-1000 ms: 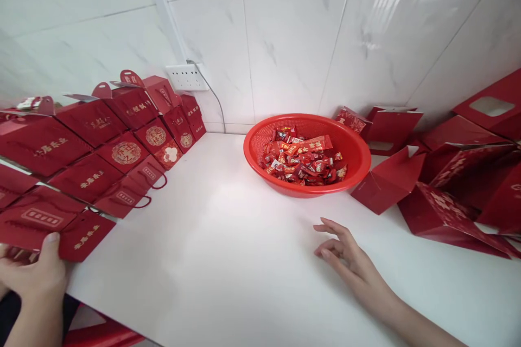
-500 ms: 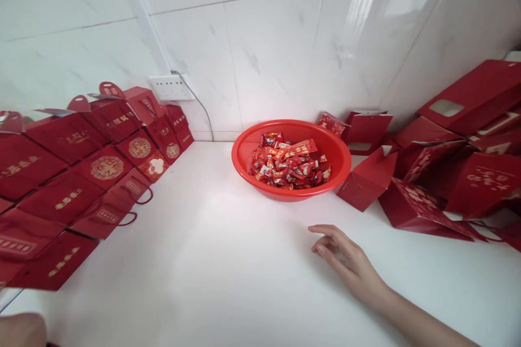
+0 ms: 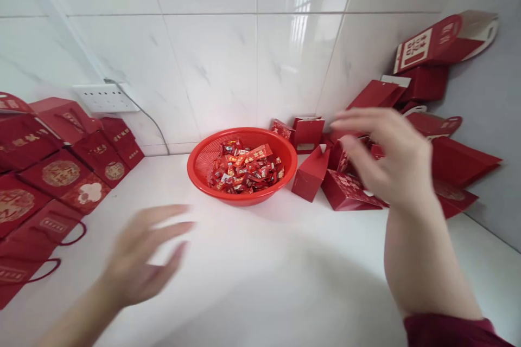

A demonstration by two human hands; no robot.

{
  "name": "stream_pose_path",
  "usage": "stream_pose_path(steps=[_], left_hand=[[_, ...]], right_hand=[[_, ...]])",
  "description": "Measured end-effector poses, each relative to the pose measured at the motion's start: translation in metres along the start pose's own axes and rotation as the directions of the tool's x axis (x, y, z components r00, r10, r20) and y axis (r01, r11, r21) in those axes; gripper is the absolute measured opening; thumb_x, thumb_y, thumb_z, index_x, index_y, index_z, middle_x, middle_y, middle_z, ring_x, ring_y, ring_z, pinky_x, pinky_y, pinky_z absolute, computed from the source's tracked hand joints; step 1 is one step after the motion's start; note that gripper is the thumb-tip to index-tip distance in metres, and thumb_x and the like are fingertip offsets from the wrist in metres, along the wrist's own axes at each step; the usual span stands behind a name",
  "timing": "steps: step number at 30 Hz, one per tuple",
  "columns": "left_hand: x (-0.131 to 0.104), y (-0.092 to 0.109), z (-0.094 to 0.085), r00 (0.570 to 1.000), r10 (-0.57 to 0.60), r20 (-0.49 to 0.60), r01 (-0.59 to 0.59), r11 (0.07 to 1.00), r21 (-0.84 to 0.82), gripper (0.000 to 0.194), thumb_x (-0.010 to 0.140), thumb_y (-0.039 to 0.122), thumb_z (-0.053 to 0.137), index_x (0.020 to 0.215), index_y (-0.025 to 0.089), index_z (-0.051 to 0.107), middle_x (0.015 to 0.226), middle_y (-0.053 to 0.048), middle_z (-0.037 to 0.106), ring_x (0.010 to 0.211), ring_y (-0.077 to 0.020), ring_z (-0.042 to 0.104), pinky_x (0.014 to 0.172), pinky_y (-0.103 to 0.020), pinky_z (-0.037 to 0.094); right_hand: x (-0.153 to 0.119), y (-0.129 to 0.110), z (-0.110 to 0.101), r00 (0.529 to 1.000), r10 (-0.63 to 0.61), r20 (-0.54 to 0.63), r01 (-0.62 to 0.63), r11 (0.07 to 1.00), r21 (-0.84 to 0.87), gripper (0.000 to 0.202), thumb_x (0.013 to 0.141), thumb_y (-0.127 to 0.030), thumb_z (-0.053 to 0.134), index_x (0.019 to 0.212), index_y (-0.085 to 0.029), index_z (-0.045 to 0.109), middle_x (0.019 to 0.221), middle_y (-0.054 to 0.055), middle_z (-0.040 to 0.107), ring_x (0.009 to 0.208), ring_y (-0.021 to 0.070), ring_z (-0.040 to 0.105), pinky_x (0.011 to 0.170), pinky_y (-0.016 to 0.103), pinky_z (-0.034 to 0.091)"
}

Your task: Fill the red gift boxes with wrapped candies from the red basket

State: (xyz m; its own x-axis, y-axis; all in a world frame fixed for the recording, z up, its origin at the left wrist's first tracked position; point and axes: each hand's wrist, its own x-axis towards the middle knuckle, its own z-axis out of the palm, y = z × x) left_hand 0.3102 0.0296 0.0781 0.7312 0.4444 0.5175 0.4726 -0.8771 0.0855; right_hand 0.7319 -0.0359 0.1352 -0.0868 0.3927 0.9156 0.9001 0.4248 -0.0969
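My left hand (image 3: 148,255) hovers over the white table, fingers apart and nothing in it. My right hand (image 3: 386,154) is raised at the right, blurred, with its fingers spread in front of a heap of red gift boxes (image 3: 345,190); I see nothing held in it. Between and beyond the hands stands a red plastic basket (image 3: 195,173) filled with wrapped candies (image 3: 248,171). Just right of the basket, a small red box (image 3: 311,173) stands with its top partly raised.
Red gift boxes (image 3: 61,173) are stacked at the left, some with cord handles. More red boxes (image 3: 431,46) are piled in the right corner. A white socket strip (image 3: 106,98) with a grey cable is on the tiled wall (image 3: 211,65) behind the white table (image 3: 244,260).
The view has turned right, so the basket and left stack sit further left. My left hand has come in over the table. My right hand has risen toward the right-hand boxes.
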Motion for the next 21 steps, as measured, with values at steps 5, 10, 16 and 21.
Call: stream_pose_path(steps=[5,10,16,21], left_hand=[[0.060,0.039,0.103,0.816,0.224,0.533,-0.107,0.964,-0.242,0.060,0.094,0.042,0.056,0.151,0.030,0.037,0.160,-0.008,0.032,0.141,-0.0301,0.041,0.114,-0.049,0.039],[0.062,0.021,0.150,0.763,0.239,0.600,-0.029,0.941,-0.338,0.065,0.097,0.051,0.047,0.156,0.034,0.023,0.163,-0.004,0.020,0.151,-0.0295,0.019,0.123,-0.055,0.016],[0.057,0.013,0.150,0.803,0.213,0.557,-0.011,0.939,-0.344,0.061,0.097,0.050,0.048,0.153,0.034,0.030,0.162,-0.002,0.024,0.150,-0.0281,0.023,0.124,-0.051,0.018],[0.059,0.018,0.151,0.801,0.199,0.565,-0.002,0.944,-0.330,0.060,0.097,0.050,0.047,0.153,0.034,0.032,0.162,-0.002,0.026,0.150,-0.0275,0.023,0.124,-0.050,0.019]], right_hand=[[0.004,0.044,-0.041,0.888,0.335,-0.316,-0.348,0.937,0.015,0.022,0.094,-0.022,0.054,0.108,-0.018,0.071,0.100,0.010,0.073,0.092,0.0196,0.070,0.081,0.034,0.054],[-0.022,0.116,-0.066,0.718,0.659,-0.224,-0.678,0.589,-0.440,0.016,0.085,-0.016,0.061,0.093,-0.019,0.074,0.082,0.012,0.073,0.081,0.0214,0.067,0.081,0.035,0.048],[-0.034,0.148,-0.071,0.514,0.855,-0.072,-0.762,0.416,-0.496,0.017,0.086,-0.011,0.055,0.094,-0.019,0.068,0.074,0.007,0.072,0.071,0.0156,0.067,0.084,0.033,0.044],[-0.024,0.136,-0.041,0.433,0.869,0.239,-0.755,0.494,-0.431,0.018,0.089,-0.024,0.055,0.099,-0.017,0.068,0.081,0.007,0.074,0.068,0.0149,0.069,0.071,0.028,0.047]])
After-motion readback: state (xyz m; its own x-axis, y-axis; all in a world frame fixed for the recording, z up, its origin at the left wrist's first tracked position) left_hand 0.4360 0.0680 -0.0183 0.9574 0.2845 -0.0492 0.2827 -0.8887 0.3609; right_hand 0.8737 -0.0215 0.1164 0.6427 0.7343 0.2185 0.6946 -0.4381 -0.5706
